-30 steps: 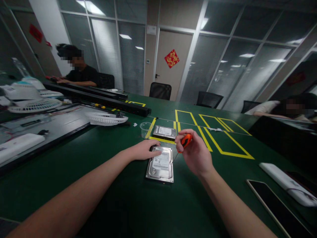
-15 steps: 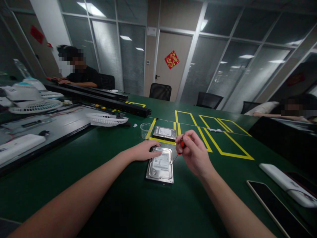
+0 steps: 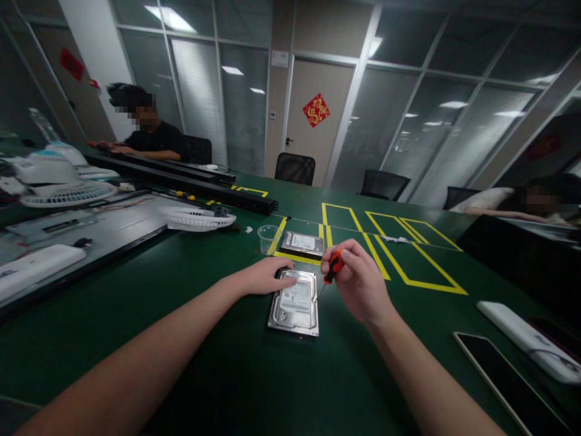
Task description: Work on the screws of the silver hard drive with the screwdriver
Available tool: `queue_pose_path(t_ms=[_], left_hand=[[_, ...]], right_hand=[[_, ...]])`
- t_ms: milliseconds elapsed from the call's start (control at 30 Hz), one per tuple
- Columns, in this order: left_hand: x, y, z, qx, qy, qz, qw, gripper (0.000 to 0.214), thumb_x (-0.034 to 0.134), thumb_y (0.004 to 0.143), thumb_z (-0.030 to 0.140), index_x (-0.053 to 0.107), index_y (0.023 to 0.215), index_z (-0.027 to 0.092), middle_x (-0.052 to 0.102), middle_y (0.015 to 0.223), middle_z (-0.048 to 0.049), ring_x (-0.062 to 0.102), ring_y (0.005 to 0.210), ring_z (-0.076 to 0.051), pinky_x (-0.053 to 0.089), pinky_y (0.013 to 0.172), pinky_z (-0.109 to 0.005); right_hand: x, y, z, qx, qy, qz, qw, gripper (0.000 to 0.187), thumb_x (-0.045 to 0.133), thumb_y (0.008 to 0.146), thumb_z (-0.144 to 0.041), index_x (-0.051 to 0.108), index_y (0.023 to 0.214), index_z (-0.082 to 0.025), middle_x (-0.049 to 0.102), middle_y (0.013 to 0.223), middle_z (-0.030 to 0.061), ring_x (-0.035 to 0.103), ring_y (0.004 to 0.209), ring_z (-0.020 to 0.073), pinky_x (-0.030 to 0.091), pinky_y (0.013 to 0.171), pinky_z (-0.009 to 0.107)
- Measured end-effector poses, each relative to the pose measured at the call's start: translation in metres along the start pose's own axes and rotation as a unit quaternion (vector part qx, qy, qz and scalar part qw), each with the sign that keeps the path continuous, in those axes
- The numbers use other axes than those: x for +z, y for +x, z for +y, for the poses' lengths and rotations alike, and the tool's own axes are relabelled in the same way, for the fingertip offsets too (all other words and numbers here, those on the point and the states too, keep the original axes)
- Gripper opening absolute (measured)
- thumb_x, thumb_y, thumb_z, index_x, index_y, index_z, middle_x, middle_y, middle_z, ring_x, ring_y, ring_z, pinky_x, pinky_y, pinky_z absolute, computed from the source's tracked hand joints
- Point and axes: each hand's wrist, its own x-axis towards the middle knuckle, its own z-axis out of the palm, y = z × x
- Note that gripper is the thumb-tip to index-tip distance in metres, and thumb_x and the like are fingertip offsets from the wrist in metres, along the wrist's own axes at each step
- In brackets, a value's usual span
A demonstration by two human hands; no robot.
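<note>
A silver hard drive [image 3: 294, 306] lies flat on the green table in front of me, its label facing up. My left hand [image 3: 263, 275] grips its far left corner, thumb on the top face and fingers around the far edge. Held in my right hand [image 3: 358, 275] is a small screwdriver [image 3: 334, 266] with an orange and black handle. Its thin shaft slants down to the drive's right edge; I cannot tell whether the tip touches it. Just beyond, a second hard drive [image 3: 302, 242] rests inside a yellow tape outline, beside a clear plastic cup [image 3: 269, 240].
White fan parts [image 3: 197, 218] and a large grey panel [image 3: 122, 221] occupy the left. Long black bars [image 3: 181, 181] run behind them. At right lie a phone [image 3: 508, 381] and a white power strip [image 3: 526, 339]. Two other people sit across the table.
The screwdriver handle has turned in my right hand, and more of it shows now. My left hand and the hard drive have stayed in place.
</note>
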Motion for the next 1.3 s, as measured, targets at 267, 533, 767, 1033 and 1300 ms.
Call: queue_pose_path(t_ms=[267, 533, 767, 1033, 1300], left_hand=[[-0.0017, -0.0005, 0.0033, -0.008, -0.001, -0.004, 1.0, 0.041, 0.061, 0.097, 0.053, 0.066, 0.124, 0.023, 0.07, 0.127, -0.0086, 0.065, 0.112, -0.028, 0.048, 0.097, -0.038], [-0.0025, -0.0003, 0.0039, -0.009, 0.0, -0.007, 1.0, 0.042, 0.061, 0.096, 0.053, 0.065, 0.124, 0.022, 0.069, 0.127, -0.0089, 0.065, 0.113, -0.028, 0.048, 0.097, -0.037], [-0.002, -0.0003, 0.0048, -0.004, -0.006, -0.002, 1.0, 0.04, 0.061, 0.096, 0.053, 0.066, 0.122, 0.023, 0.07, 0.124, -0.0083, 0.065, 0.109, -0.027, 0.049, 0.094, -0.038], [-0.002, 0.0, 0.0038, -0.01, -0.003, -0.006, 1.0, 0.041, 0.061, 0.095, 0.054, 0.065, 0.12, 0.022, 0.07, 0.123, -0.0087, 0.065, 0.108, -0.028, 0.048, 0.093, -0.037], [-0.0023, -0.0002, 0.0049, -0.003, -0.003, -0.005, 1.0, 0.041, 0.06, 0.096, 0.053, 0.065, 0.122, 0.022, 0.07, 0.124, -0.0089, 0.066, 0.109, -0.028, 0.048, 0.094, -0.037]], right_hand=[[0.0022, -0.0004, -0.0007, 0.004, 0.016, 0.008, 1.0, 0.012, 0.058, 0.097, -0.031, 0.066, 0.097, -0.022, 0.067, 0.085, 0.003, 0.05, 0.063, 0.0146, 0.037, 0.062, 0.03], [0.002, -0.0008, -0.0029, 0.01, -0.015, 0.012, 1.0, 0.018, 0.058, 0.095, -0.032, 0.067, 0.088, -0.019, 0.065, 0.082, 0.0051, 0.056, 0.07, 0.0175, 0.04, 0.063, 0.031], [0.0026, -0.0024, 0.0008, 0.012, -0.022, 0.023, 0.999, 0.015, 0.068, 0.094, -0.03, 0.054, 0.092, -0.025, 0.071, 0.089, 0.0012, 0.054, 0.068, 0.0153, 0.038, 0.062, 0.029], [0.0031, 0.0003, -0.0028, 0.007, 0.006, 0.006, 1.0, 0.026, 0.05, 0.097, -0.033, 0.071, 0.092, -0.019, 0.065, 0.079, 0.0055, 0.05, 0.066, 0.0168, 0.038, 0.062, 0.031], [0.0027, -0.0007, -0.0008, 0.005, -0.012, 0.024, 1.0, 0.011, 0.065, 0.095, -0.027, 0.058, 0.087, -0.022, 0.071, 0.087, 0.0037, 0.061, 0.075, 0.0176, 0.041, 0.065, 0.029]])
